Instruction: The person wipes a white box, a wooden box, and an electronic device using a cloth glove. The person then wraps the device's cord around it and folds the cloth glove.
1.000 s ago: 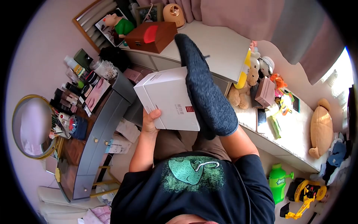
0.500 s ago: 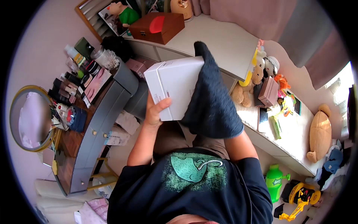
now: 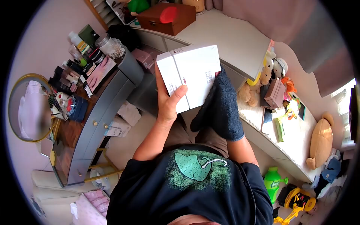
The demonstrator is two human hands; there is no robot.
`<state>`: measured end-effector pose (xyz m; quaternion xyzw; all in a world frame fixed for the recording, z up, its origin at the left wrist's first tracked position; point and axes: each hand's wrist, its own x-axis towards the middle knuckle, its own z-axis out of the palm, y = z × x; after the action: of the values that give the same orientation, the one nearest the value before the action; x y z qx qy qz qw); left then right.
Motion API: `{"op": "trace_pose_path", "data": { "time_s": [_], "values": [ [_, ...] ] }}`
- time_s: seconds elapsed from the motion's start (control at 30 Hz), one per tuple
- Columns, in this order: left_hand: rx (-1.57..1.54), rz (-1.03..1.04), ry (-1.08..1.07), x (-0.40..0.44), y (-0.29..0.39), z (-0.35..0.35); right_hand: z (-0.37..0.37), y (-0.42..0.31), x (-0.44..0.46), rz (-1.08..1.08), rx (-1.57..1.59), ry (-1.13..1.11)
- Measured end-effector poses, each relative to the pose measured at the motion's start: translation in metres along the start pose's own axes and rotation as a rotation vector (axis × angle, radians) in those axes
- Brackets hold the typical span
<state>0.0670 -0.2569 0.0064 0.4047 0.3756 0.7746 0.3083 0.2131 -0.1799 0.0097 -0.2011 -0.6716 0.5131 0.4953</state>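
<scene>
My left hand (image 3: 168, 95) grips a white box (image 3: 195, 75) by its left side, thumb across the front face and fingers behind. The box is tilted in mid-air, with small print and a seam near its left end. A dark, fuzzy mitt-like cloth (image 3: 223, 107) covers my right hand (image 3: 228, 123) down to the wrist, so its fingers are hidden. The cloth touches the lower right edge of the box, and part of it hangs loose on the left.
At left, a grey dresser (image 3: 92, 116) bears cosmetics and a round mirror (image 3: 30, 107). A brown wooden box (image 3: 167, 18) sits on the white desk (image 3: 221, 33). Stuffed toys (image 3: 258, 84) and a pink box (image 3: 275, 93) lie at right. A green bottle (image 3: 273, 183) is below.
The white box has moved right and turned its front face more towards me. The dark cloth has slid down from the box's right side to its lower right edge.
</scene>
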Motion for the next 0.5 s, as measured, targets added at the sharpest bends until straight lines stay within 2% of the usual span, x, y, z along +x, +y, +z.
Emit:
{"op": "trace_pose_path", "data": {
  "time_s": [0.03,0.13,0.17,0.23,0.27,0.3,0.33,0.37,0.4,0.47,0.5],
  "values": [
    [-0.005,-0.006,-0.012,0.001,0.000,0.000,-0.008,0.001,0.001,-0.234,-0.458,-0.087],
    [-0.025,0.016,-0.126,0.002,0.003,-0.010,-0.013,-0.017,0.003,-0.125,-0.612,-0.156],
    [-0.029,-0.011,-0.152,0.002,0.004,-0.019,-0.014,-0.015,0.001,-0.121,-0.609,-0.154],
    [-0.060,-0.113,-0.160,0.004,0.010,-0.027,-0.015,0.002,0.000,-0.324,-0.438,-0.053],
    [0.057,-0.094,-0.233,0.008,0.010,-0.036,-0.020,0.031,-0.002,-0.238,-0.447,-0.058],
    [0.173,-0.073,-0.306,0.012,0.007,-0.048,-0.023,0.011,-0.003,-0.251,-0.481,-0.151],
    [0.163,-0.055,-0.343,0.017,0.002,-0.057,-0.027,0.012,-0.006,-0.291,-0.477,-0.214],
    [0.296,0.110,-0.526,0.029,0.004,-0.067,-0.032,0.013,-0.008,-0.330,-0.474,-0.276],
    [0.390,0.251,-0.595,0.038,0.006,-0.066,-0.034,0.019,-0.010,-0.440,-0.570,-0.301],
    [0.563,0.469,-0.711,0.052,0.005,-0.066,-0.035,0.024,-0.014,-0.399,-0.481,-0.412],
    [0.478,0.094,-0.786,0.051,0.009,-0.070,-0.034,0.024,-0.016,-0.384,-0.445,-0.457]
  ]
}}
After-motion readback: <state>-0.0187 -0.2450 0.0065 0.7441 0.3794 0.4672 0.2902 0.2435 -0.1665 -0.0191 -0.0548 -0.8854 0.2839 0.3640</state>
